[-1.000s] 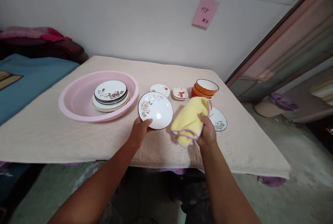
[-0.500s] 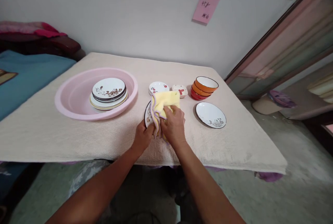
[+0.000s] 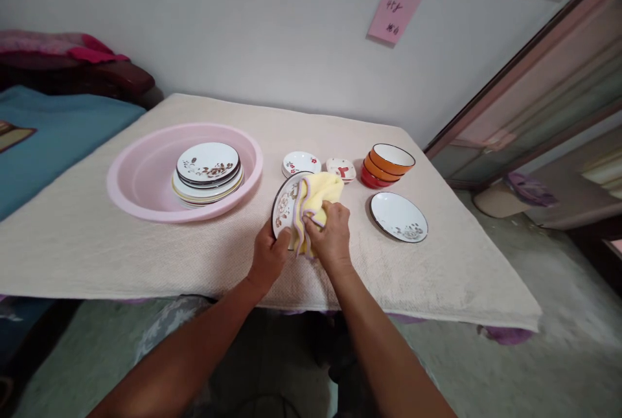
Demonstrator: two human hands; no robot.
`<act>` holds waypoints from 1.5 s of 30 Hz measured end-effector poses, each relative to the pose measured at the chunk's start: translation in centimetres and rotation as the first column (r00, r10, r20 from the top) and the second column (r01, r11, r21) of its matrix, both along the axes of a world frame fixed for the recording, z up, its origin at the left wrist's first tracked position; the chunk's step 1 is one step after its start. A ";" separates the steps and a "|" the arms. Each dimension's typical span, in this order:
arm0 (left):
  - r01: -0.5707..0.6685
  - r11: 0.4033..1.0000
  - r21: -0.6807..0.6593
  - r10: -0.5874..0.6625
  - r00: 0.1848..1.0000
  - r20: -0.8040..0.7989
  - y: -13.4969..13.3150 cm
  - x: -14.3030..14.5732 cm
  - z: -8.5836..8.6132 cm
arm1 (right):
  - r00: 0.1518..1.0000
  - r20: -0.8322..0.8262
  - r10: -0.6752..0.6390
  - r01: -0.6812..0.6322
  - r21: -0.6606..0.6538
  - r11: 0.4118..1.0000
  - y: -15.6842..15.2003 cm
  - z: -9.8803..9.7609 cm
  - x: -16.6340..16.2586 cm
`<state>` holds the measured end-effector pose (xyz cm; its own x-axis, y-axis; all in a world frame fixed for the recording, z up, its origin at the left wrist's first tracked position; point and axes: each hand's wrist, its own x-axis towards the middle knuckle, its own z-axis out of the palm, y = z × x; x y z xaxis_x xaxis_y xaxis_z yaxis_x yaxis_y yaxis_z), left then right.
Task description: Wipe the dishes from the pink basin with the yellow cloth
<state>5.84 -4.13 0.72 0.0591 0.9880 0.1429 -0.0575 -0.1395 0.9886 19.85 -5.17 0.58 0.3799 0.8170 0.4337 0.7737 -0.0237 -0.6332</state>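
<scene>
A white plate [image 3: 285, 205] with a dark rim and brown flowers is tilted up above the table in front of me. My left hand [image 3: 270, 255] grips its lower left edge, thumb on the face. Over the plate's right side lies a yellow cloth [image 3: 321, 190] with a purple hem. My right hand [image 3: 332, 234] clutches that cloth against the plate and hides part of both. Behind them sit small flowered dishes [image 3: 301, 162] and small dishes with a red pattern [image 3: 341, 168].
A pink basin [image 3: 138, 175] at the left holds a stack of plates [image 3: 208, 163]. To the right are stacked orange and red bowls [image 3: 387, 164] and, nearer me, flowered plates [image 3: 399, 216]. A pale cloth [image 3: 194, 256] covers the table; a pink note [image 3: 395, 13] hangs on the wall.
The cloth has shifted right across the plate, with my right hand, uncovering more of the brown flowers. My left hand keeps its hold on the edge. The whole view has shifted slightly.
</scene>
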 end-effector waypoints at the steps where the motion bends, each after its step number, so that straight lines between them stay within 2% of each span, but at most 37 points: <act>1: -0.007 1.000 -0.002 0.007 1.000 0.011 0.0 0.0 0.0 | 1.000 0.004 -0.004 0.004 0.003 1.000 0.2 -0.1 0.1; 7: 0.008 0.999 -0.035 -0.005 0.996 0.088 0.0 0.1 0.2 | 0.999 0.027 -0.033 0.032 0.044 0.998 0.7 -1.0 0.9; 12: 0.014 0.999 -0.043 -0.012 0.998 0.061 0.5 0.2 -0.4 | 0.998 0.035 -0.054 0.053 0.032 0.998 0.9 -1.2 2.0; 16: 0.038 0.990 -0.137 -0.031 0.998 0.058 1.1 0.2 -1.4 | 0.998 -0.012 0.064 -0.064 -0.006 0.998 0.5 -0.4 3.3; 21: 0.173 0.948 -0.267 -0.118 0.971 0.209 1.0 0.5 -1.4 | 0.994 -0.064 0.086 -0.083 0.044 0.996 -0.3 1.0 2.9; 25: 0.210 0.931 -0.299 -0.133 0.957 0.257 0.7 1.0 -1.0 | 0.948 -0.070 0.310 -0.310 0.005 0.951 -0.8 1.4 0.9; 27: 0.190 0.933 -0.307 -0.115 0.963 0.245 0.8 1.1 -1.2 | 0.923 -0.099 0.371 -0.374 -0.009 0.928 -0.8 1.3 0.4; 29: 0.151 0.939 -0.310 -0.090 0.975 0.204 0.9 1.2 -1.5 | 0.928 -0.172 0.331 -0.338 -0.014 0.941 -0.7 1.2 0.7; 32: 0.097 0.944 -0.314 -0.064 0.991 0.115 0.9 1.4 -2.1 | 0.917 -0.366 0.157 -0.178 -0.023 0.984 -0.4 1.4 2.0; 35: 0.082 0.943 -0.323 -0.064 0.996 0.066 0.8 1.7 -2.4 | 0.829 -0.559 0.030 -0.061 -0.037 0.997 -0.2 2.0 3.1; 37: 0.079 0.943 -0.324 -0.064 0.996 0.057 0.6 1.9 -2.3 | 0.775 -0.632 0.029 -0.067 -0.036 0.997 -0.2 2.4 3.4; 41: 0.080 0.947 -0.312 -0.058 0.995 0.080 0.7 2.2 -1.9 | 0.773 -0.615 0.154 -0.218 -0.030 0.975 -0.1 2.8 3.3; 43: 0.085 0.950 -0.301 -0.059 0.994 0.093 0.6 2.3 -1.6 | 0.838 -0.526 0.146 -0.216 -0.074 0.974 -0.1 2.6 2.9; 45: 0.087 0.957 -0.275 -0.069 0.995 0.075 0.5 2.3 -1.3 | 0.926 -0.365 0.092 -0.153 -0.140 0.978 -0.2 2.3 2.2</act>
